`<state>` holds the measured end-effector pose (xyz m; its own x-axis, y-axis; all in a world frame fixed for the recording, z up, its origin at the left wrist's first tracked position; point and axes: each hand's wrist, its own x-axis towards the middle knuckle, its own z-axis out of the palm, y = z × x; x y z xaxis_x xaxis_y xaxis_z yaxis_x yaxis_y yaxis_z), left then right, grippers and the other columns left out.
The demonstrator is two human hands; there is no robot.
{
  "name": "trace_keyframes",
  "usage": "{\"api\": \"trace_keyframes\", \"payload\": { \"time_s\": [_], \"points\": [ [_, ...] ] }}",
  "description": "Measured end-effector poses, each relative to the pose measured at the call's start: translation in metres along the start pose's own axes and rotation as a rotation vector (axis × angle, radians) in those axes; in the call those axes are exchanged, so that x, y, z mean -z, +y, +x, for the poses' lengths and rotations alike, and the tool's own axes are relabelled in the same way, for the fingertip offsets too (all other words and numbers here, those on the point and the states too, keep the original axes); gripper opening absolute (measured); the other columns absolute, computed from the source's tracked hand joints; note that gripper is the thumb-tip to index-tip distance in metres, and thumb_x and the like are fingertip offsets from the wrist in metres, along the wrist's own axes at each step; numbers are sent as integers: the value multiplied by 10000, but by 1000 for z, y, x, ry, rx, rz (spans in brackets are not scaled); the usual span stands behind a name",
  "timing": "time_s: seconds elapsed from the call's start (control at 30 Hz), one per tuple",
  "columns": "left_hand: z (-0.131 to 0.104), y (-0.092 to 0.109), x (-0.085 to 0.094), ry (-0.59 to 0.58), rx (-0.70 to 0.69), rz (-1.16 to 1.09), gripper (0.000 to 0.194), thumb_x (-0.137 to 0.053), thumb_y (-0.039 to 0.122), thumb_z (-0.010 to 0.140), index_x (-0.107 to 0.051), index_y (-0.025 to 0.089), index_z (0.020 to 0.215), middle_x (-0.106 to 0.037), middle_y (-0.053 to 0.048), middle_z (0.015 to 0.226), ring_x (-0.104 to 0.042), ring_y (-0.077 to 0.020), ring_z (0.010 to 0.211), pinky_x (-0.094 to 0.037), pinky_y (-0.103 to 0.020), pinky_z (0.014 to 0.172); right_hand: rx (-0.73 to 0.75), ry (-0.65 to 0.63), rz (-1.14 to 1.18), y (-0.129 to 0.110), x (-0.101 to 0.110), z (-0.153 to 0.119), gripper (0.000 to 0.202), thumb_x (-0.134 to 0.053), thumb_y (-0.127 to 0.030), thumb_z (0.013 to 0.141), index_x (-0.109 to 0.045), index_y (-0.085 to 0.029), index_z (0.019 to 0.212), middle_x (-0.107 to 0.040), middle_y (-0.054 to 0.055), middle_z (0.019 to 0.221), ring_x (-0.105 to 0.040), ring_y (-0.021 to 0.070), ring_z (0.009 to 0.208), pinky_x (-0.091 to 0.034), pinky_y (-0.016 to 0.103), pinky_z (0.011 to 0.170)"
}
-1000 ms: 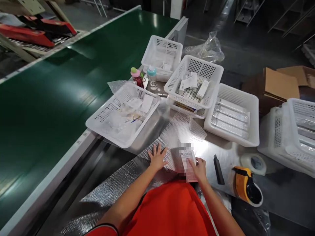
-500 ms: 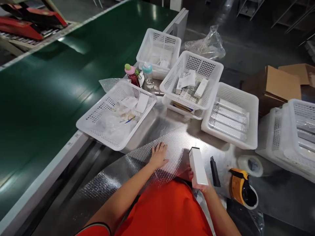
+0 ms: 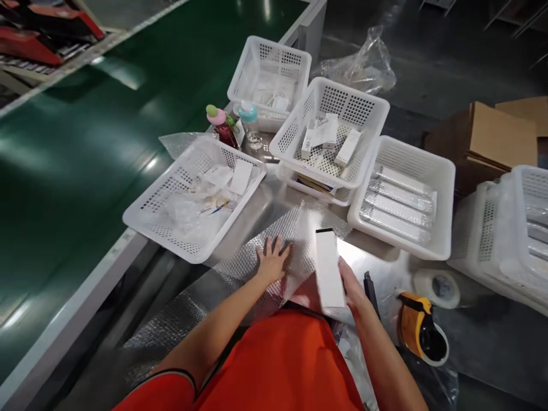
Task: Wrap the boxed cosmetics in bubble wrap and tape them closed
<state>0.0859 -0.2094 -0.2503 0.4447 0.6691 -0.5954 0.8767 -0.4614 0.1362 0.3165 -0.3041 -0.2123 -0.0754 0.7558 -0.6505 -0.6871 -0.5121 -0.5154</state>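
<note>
Bubble wrap [image 3: 238,269] left of tape dispenser [image 3: 412,324]

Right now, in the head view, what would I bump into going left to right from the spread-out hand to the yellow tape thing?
Left hand, white box, right hand, black cutter, yellow tape dispenser.

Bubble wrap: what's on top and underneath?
The left hand lies spread on the bubble wrap; the right hand holds a white box over it, contact unclear. Metal tabletop shows past its edge; what lies beneath can't be made out.
</note>
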Motion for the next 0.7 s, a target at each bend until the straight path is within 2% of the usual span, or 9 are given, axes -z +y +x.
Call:
{"api": "trace_keyframes", "payload": {
  "time_s": [0.07, 0.1, 0.2, 0.33, 0.43, 0.5, 0.57, 0.63, 0.7],
  "points": [
    [3, 10, 3, 4, -132, 27, 938, -664, 242, 820, -117, 400, 1565, -4, -81, 1682, 22, -460, 1509, -78, -830, 1070, 33, 41, -36, -7, -16, 12, 520, -796, -493, 711, -615, -228, 1121, -698, 19, 887, -622, 174, 696, -512, 279, 594],
    [5, 15, 5, -17, -183, 35, 935, -641, 177, 815, -129, 409, 1562, -24, -68, 1683, -3, -450, 1513, -79, -833, 1070, 11, 41, -14, -10, -19, 16, 505, -776, -507, 730, -619, -218, 1113, -696, 26, 889, -624, 179, 702, -518, 288, 599],
    [11, 25, 7, -55, -163, 27, 899, -649, 99, 756, -288, 371, 1534, -78, -91, 1680, -42, -479, 1502, -86, -852, 1050, -160, -49, 259, -15, -3, 9, 528, -690, -608, 771, -621, -181, 1075, -677, 69, 901, -622, 178, 716, -543, 299, 595],
    [18, 32, 7, -12, -172, -66, 580, -632, 234, 808, -529, 325, 1372, -189, -90, 1663, -43, -453, 1508, -54, -849, 1052, -238, -126, 636, -10, 45, -23, 518, -719, -508, 779, -557, -208, 1169, -657, 53, 977, -614, 125, 720, -556, 235, 573],
    [23, 45, 4, 19, -144, -132, 471, -578, 388, 868, -570, 257, 1321, -262, -114, 1634, -60, -487, 1493, -49, -853, 1050, -237, -200, 831, 10, 60, -42, 502, -676, -473, 827, -508, -240, 1239, -641, 8, 941, -594, 86, 649, -542, 195, 527],
    [27, 56, 4, 65, -104, -113, 583, -616, 404, 847, -511, 229, 1394, -294, -157, 1610, -58, -514, 1482, -35, -842, 1064, -245, -302, 882, 23, 53, -47, 527, -625, -537, 847, -505, -220, 1251, -616, -6, 898, -545, 59, 562, -494, 165, 453],
    [33, 63, 4, 77, -120, -63, 633, -618, 336, 849, -453, 255, 1455, -293, -169, 1608, -40, -522, 1481, -12, -841, 1063, -281, -440, 820, 28, 41, -47, 600, -599, -627, 818, -528, -202, 1236, -595, -3, 889, -471, 40, 477, -399, 149, 357],
    [37, 65, 6, 27, -143, -12, 582, -568, 265, 872, -477, 288, 1447, -211, -144, 1646, -10, -531, 1479, -2, -854, 1046, -296, -544, 684, 20, 29, -47, 679, -633, -687, 735, -546, -228, 1228, -587, 5, 930, -413, 34, 441, -308, 154, 303],
    [40, 64, 7, -48, -135, 30, 537, -533, 222, 877, -531, 286, 1410, -105, -107, 1675, 17, -535, 1479, -14, -867, 1034, -253, -561, 573, 1, 19, -51, 741, -706, -708, 622, -563, -278, 1208, -589, 3, 966, -423, 48, 466, -312, 170, 321]
  ]
}}
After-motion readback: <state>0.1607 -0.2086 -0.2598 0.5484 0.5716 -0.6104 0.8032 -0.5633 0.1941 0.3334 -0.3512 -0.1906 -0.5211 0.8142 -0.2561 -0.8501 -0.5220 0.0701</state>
